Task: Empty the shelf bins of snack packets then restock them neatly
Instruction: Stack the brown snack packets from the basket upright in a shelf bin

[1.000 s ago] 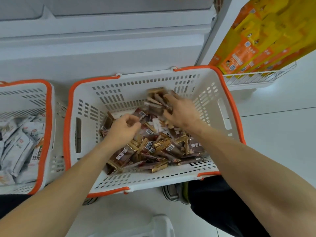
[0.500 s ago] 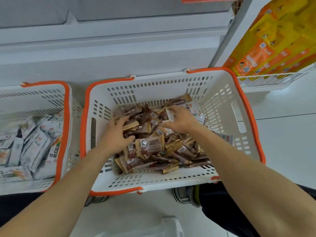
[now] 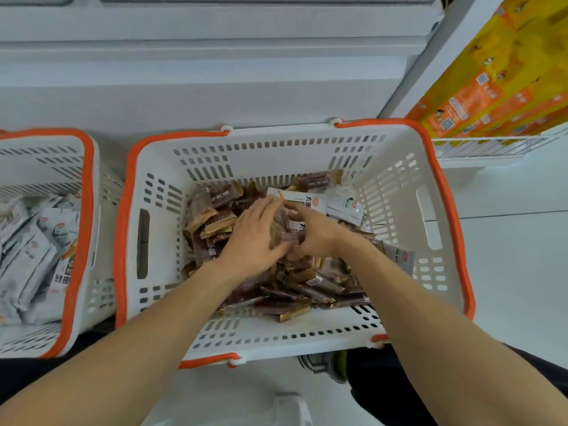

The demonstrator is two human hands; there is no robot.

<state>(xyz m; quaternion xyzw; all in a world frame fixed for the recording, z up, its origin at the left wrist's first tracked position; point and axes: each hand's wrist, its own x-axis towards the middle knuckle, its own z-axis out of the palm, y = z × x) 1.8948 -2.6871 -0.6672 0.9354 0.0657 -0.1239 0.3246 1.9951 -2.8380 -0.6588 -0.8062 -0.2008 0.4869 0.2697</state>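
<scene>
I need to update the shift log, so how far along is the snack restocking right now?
Done, apparently: packets are out of the bins, brown ones piled in the middle basket and white ones in the left basket. In hand: both hands, left and right, gather brown packets; a few white packets are mixed in. Left: restocking itself; no bin is in view.

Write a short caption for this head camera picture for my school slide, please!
Two hands, left and right, gather brown snack packets in an orange-rimmed white basket.
</scene>
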